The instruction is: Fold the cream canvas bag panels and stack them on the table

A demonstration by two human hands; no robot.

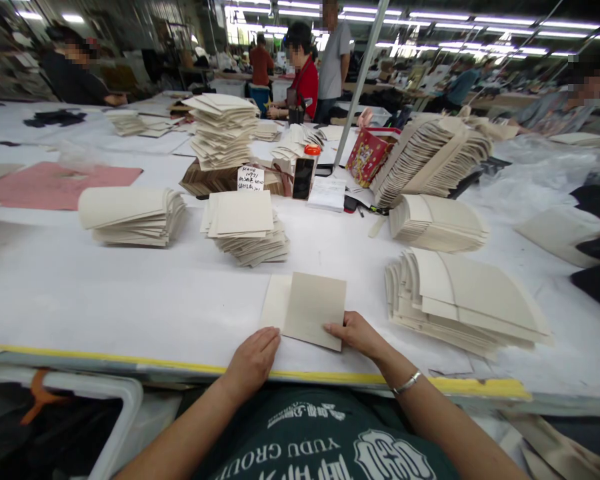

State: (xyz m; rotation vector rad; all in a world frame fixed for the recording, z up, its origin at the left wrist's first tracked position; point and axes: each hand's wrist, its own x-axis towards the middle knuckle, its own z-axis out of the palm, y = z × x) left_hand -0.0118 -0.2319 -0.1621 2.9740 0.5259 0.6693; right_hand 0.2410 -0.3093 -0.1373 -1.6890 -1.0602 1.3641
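Note:
Two cream fabric pieces lie overlapped on the white table, close to its front edge. My left hand rests flat on the table at their lower left corner, fingers stretched out. At the lower right edge of the top piece my right hand presses down with its fingers flat; a silver bracelet circles that wrist. Neither hand grips anything.
Stacks of cream pieces stand around: one fanned at right, one ahead, one at left, taller piles behind. A phone, a red bag and a pink sheet lie farther back. Several people work beyond.

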